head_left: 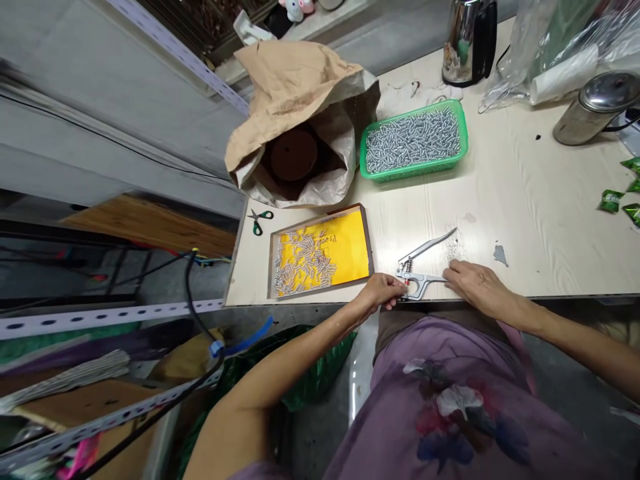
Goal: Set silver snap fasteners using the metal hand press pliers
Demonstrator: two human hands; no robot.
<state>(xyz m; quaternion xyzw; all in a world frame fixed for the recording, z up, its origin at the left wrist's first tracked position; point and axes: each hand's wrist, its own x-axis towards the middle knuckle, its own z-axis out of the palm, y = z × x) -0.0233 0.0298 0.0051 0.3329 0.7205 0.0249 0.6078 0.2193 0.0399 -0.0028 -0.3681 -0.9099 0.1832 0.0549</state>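
Note:
Silver spring-loaded hand pliers (425, 279) lie at the table's front edge, their two handles spread apart. The upper handle points up and to the right. At the pliers' head, the fingers of my left hand (384, 292) are pinched together beside a small red part. Whatever sits between those fingertips is too small to make out. My right hand (473, 283) has its fingers closed on the end of the lower handle. Left of the pliers, a shallow tray (371, 250) with a yellow lining holds many small silver metal pieces (303, 263), mostly in its left half.
A green basket (417, 173) full of similar metal pieces stands farther back. Beside it is an open brown paper sack (300, 73). Green-handled scissors (259, 220) lie at the left. A kettle (463, 47), a metal canister (590, 110) and green packets (610, 200) occupy the right.

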